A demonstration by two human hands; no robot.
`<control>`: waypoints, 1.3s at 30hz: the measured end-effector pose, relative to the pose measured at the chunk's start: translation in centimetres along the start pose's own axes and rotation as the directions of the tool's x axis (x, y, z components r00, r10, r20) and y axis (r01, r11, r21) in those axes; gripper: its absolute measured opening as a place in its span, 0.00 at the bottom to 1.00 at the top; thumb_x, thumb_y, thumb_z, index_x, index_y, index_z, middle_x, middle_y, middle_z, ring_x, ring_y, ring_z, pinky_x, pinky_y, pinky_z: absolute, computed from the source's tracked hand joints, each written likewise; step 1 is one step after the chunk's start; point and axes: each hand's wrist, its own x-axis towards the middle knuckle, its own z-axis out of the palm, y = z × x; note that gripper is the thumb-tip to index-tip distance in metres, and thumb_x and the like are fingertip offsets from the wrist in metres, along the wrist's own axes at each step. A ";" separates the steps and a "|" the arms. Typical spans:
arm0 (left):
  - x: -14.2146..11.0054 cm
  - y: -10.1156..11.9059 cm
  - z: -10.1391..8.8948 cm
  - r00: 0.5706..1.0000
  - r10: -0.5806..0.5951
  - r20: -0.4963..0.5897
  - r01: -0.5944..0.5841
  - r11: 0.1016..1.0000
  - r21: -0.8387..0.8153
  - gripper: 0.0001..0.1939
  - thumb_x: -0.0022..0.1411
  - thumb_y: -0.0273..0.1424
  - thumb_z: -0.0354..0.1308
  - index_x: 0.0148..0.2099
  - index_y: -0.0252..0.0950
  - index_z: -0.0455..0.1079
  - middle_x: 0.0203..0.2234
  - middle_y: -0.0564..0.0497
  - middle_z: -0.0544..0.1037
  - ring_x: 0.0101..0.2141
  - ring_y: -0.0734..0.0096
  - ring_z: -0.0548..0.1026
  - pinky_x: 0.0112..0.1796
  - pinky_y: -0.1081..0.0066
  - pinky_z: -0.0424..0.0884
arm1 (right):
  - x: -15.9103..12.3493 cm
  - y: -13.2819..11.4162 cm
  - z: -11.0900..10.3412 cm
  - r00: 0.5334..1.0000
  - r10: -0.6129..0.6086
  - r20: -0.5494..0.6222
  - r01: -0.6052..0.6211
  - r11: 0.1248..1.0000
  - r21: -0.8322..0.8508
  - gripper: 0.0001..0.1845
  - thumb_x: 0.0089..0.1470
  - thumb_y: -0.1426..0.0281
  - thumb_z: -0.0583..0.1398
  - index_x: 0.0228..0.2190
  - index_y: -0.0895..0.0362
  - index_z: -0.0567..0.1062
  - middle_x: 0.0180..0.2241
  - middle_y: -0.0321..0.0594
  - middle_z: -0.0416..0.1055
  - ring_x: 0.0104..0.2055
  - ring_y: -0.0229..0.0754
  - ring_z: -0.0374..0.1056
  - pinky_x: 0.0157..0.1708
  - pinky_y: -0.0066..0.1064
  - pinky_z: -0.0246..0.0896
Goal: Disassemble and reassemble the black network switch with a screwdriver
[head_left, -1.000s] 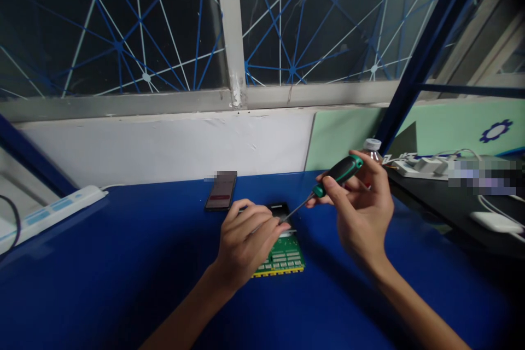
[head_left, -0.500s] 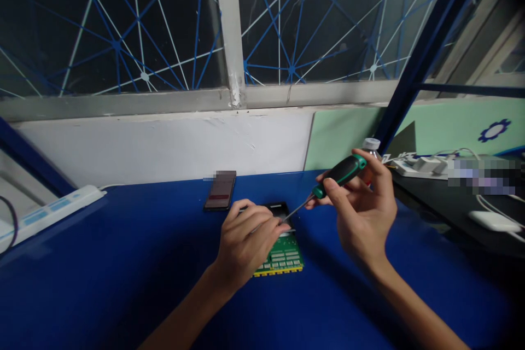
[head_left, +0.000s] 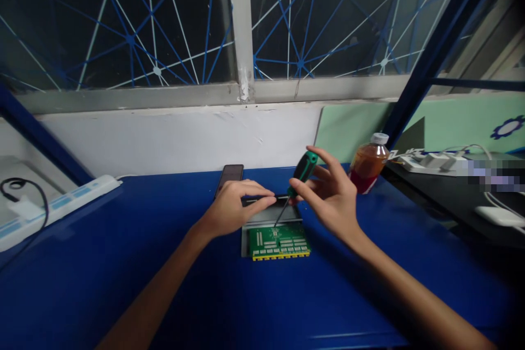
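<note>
My right hand [head_left: 334, 197] grips a screwdriver [head_left: 305, 167] by its black and green handle. The thin shaft slants down to the left, its tip at the upper part of a green circuit board [head_left: 283, 243] with a yellow front edge; contact is unclear. The board lies at the near end of a dark flat case [head_left: 273, 212] with a grey inner surface. My left hand [head_left: 233, 205] is over the case's far left part, thumb and fingertips pinched together near its far edge. Whatever lies between those fingertips is too small or hidden to make out.
A phone [head_left: 229, 174] lies behind my left hand on the blue table [head_left: 164, 251]. At the right back stands a drink bottle [head_left: 369, 164]. White power strips lie left [head_left: 61, 205] and right [head_left: 435, 163], the right one on a black surface with cables and a white adapter [head_left: 498, 217].
My left hand has moved from the screwdriver's tip up and left, uncovering the board. The screwdriver is steeper and further left in my right hand, with its tip now at the board. The view has shifted slightly.
</note>
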 end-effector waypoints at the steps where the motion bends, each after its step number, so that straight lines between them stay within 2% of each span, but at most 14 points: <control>1: -0.3 -0.4 -0.5 0.997 -0.012 0.077 0.014 1.000 -0.027 0.07 0.62 0.30 0.58 0.40 0.41 0.77 0.34 0.51 0.81 0.36 0.70 0.78 0.38 0.69 0.74 | 0.0 0.1 0.4 0.999 -0.018 0.046 0.020 0.999 -0.041 0.33 0.51 0.67 0.63 0.57 0.49 0.59 0.29 0.32 0.68 0.21 0.36 0.71 0.21 0.30 0.71; 4: -1.7 -1.7 -1.0 0.981 -0.064 0.185 0.076 0.995 -0.058 0.08 0.60 0.30 0.59 0.42 0.41 0.77 0.35 0.51 0.81 0.35 0.70 0.78 0.36 0.70 0.74 | 0.2 0.5 1.6 0.986 -0.101 0.136 0.124 0.977 -0.174 0.33 0.51 0.67 0.63 0.57 0.50 0.60 0.29 0.33 0.69 0.23 0.36 0.70 0.24 0.30 0.71; 5: -2.2 -2.1 -0.8 0.979 -0.072 0.189 0.085 0.995 -0.059 0.08 0.59 0.32 0.61 0.41 0.40 0.77 0.33 0.51 0.81 0.33 0.70 0.78 0.36 0.70 0.74 | 0.2 0.6 2.0 0.979 -0.136 0.155 0.167 0.964 -0.207 0.32 0.52 0.66 0.63 0.57 0.50 0.61 0.29 0.33 0.69 0.24 0.36 0.70 0.25 0.30 0.71; 7: -3.2 -3.0 -0.2 0.988 -0.091 0.128 0.096 0.995 -0.033 0.09 0.57 0.35 0.63 0.39 0.39 0.78 0.31 0.50 0.81 0.32 0.68 0.77 0.36 0.68 0.73 | 0.0 0.9 2.7 0.963 -0.197 0.184 0.240 0.937 -0.255 0.31 0.52 0.66 0.62 0.57 0.51 0.61 0.29 0.33 0.69 0.24 0.36 0.69 0.27 0.30 0.71; 9: -3.8 -3.6 0.4 0.990 -0.092 0.108 0.095 0.995 -0.022 0.08 0.57 0.35 0.63 0.37 0.38 0.78 0.30 0.50 0.80 0.32 0.68 0.77 0.36 0.67 0.73 | -0.2 1.2 3.3 0.951 -0.230 0.207 0.283 0.917 -0.280 0.31 0.53 0.65 0.62 0.57 0.50 0.61 0.30 0.34 0.69 0.24 0.36 0.68 0.27 0.31 0.71; 13: -4.3 -4.0 1.3 0.995 -0.054 0.085 0.054 0.999 0.008 0.03 0.57 0.32 0.63 0.34 0.39 0.78 0.29 0.52 0.81 0.32 0.68 0.76 0.37 0.66 0.71 | -0.8 1.7 3.7 0.946 -0.246 0.212 0.301 0.909 -0.287 0.31 0.55 0.65 0.61 0.58 0.49 0.59 0.33 0.36 0.71 0.26 0.37 0.69 0.28 0.32 0.72; 20: -4.6 -4.3 1.8 0.997 -0.027 0.071 0.024 0.999 0.043 0.04 0.58 0.30 0.61 0.34 0.39 0.77 0.29 0.52 0.81 0.32 0.68 0.76 0.36 0.66 0.71 | -1.2 2.4 3.9 0.944 -0.232 0.236 0.297 0.910 -0.290 0.31 0.56 0.65 0.60 0.59 0.47 0.58 0.42 0.40 0.72 0.29 0.38 0.71 0.32 0.35 0.74; 26: -4.9 -4.8 2.3 0.995 -0.039 0.091 0.031 0.995 0.090 0.05 0.59 0.29 0.60 0.36 0.40 0.78 0.31 0.52 0.81 0.33 0.68 0.76 0.37 0.66 0.71 | -1.4 2.5 4.1 0.940 -0.223 0.259 0.297 0.907 -0.298 0.32 0.56 0.66 0.59 0.60 0.47 0.57 0.43 0.40 0.72 0.31 0.39 0.71 0.33 0.35 0.74; 35: -4.9 -4.4 2.1 0.990 -0.057 0.125 0.044 0.993 0.106 0.05 0.59 0.29 0.60 0.35 0.42 0.78 0.29 0.54 0.81 0.34 0.68 0.76 0.36 0.68 0.69 | -1.6 2.5 4.1 0.927 -0.244 0.283 0.325 0.900 -0.289 0.32 0.56 0.68 0.59 0.60 0.48 0.56 0.44 0.41 0.72 0.32 0.40 0.71 0.32 0.36 0.74; 39: -5.0 -4.4 2.4 0.996 -0.050 0.071 0.043 0.994 0.099 0.04 0.58 0.32 0.61 0.34 0.41 0.77 0.29 0.54 0.80 0.33 0.69 0.76 0.34 0.69 0.69 | -1.7 2.4 4.2 0.919 -0.264 0.292 0.347 0.895 -0.281 0.33 0.56 0.68 0.59 0.61 0.49 0.55 0.43 0.41 0.73 0.32 0.41 0.72 0.34 0.37 0.74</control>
